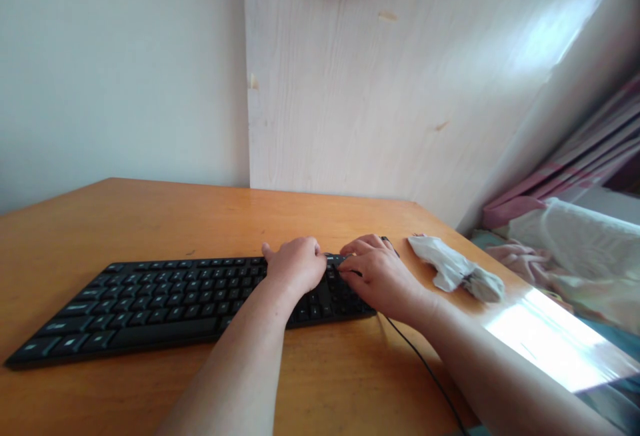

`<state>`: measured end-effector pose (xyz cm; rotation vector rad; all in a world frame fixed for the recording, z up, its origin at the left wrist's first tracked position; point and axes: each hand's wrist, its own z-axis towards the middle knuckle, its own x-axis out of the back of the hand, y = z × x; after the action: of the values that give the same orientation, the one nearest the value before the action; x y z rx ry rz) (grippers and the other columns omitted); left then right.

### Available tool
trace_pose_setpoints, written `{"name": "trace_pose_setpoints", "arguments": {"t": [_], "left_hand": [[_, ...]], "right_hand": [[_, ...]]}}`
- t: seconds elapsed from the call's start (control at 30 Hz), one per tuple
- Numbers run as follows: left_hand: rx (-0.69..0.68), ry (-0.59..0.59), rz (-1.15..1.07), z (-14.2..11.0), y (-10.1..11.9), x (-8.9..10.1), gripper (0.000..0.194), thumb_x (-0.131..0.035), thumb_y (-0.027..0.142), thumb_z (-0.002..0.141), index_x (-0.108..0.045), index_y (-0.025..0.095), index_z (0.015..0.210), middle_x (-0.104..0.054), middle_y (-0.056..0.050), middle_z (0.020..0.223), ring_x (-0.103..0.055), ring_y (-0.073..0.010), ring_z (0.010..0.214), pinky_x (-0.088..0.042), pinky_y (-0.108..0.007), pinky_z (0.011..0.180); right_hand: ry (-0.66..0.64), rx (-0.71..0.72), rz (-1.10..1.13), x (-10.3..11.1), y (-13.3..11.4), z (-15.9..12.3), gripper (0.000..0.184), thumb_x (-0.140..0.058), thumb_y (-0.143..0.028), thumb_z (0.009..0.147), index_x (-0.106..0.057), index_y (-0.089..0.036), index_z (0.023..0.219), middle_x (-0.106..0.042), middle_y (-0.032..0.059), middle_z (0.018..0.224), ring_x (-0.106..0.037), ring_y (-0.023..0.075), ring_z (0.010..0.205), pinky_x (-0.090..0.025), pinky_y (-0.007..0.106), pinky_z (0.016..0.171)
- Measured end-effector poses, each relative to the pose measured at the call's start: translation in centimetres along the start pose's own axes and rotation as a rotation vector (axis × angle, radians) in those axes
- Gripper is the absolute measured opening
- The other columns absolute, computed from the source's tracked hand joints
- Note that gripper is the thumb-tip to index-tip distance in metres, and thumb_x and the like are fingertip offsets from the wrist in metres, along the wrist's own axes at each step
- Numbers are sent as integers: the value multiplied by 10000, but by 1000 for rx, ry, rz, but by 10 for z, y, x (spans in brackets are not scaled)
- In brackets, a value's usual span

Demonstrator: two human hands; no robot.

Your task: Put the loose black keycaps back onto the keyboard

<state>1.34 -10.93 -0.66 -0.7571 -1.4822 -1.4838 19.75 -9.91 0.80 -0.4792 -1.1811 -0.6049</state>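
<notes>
A black keyboard [170,296] lies slantwise on the wooden desk, its left end nearer to me. Over its right part is my left hand [296,264], closed with the fingers curled under; whatever they may hold is hidden. Close by on the right, my right hand [376,273] is above the number pad and covers much of it. Its fingers point left and bend together toward the thumb, with a thin dark line showing between them; I cannot tell what it is. From beneath this hand a black cable [425,364] runs down to the lower right.
The orange-brown desk [200,219] meets a pale wall [125,76] and a light wood panel [345,103]. Right of my right hand lies a crumpled white and grey cloth-like bundle [457,269]. Beyond the desk's right edge are bedding [575,236] and a pink curtain [575,143].
</notes>
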Motion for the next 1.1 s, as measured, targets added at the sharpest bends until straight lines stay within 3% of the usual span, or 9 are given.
{"name": "trace_pose_setpoints", "arguments": {"t": [0.17,0.33,0.57,0.73,0.83,1.0,1.1], "left_hand": [[-10,8,-10,-1,0,0,213,-468,328,852,-670,274,812,-741,-41,960,-645,-277,948,-91,-726,1047],[-14,11,-16,-2,0,1,213,-469,325,849,-666,270,792,-739,-35,927,-640,-261,916,-99,-738,1034],[-32,1,-39,-2,-1,2,206,-488,353,835,-667,273,769,-736,-16,882,-635,-257,908,-71,-753,1023],[-31,-5,-39,-1,-1,2,200,-495,358,835,-666,276,772,-735,-11,883,-634,-258,913,-61,-751,1026],[-31,-4,-33,0,-2,1,195,-497,353,832,-667,279,773,-735,-8,880,-634,-259,915,-64,-754,1021],[-15,0,-27,1,-4,-1,191,-488,334,834,-667,286,785,-735,-4,898,-635,-259,933,-46,-726,1048],[-18,4,-24,1,-4,-1,183,-493,322,829,-666,285,780,-735,-8,882,-637,-264,934,-53,-719,1049]], "right_hand": [[32,-15,9,8,6,-4,231,-534,-207,864,-746,-270,927,-689,44,1028,-528,243,977,-392,400,859],[-81,4,-25,12,10,-8,291,-494,-174,859,-729,-244,1016,-691,59,880,-578,218,894,-406,345,830],[-298,12,-125,15,-5,-14,377,-463,-211,865,-654,-228,1190,-725,76,935,-642,208,840,-393,291,712],[-343,20,-205,14,-15,-15,465,-440,-220,854,-578,-242,1297,-737,87,894,-661,223,770,-352,292,613],[-350,17,-212,18,-16,-15,428,-428,-225,859,-608,-234,1246,-737,89,882,-660,217,759,-341,291,603],[-320,-15,-145,23,-10,-14,248,-458,-246,840,-702,-236,881,-736,49,854,-659,203,773,-337,287,620],[-251,-33,-108,21,-9,-13,274,-448,-243,847,-693,-258,969,-732,36,859,-656,201,780,-340,286,627]]}}
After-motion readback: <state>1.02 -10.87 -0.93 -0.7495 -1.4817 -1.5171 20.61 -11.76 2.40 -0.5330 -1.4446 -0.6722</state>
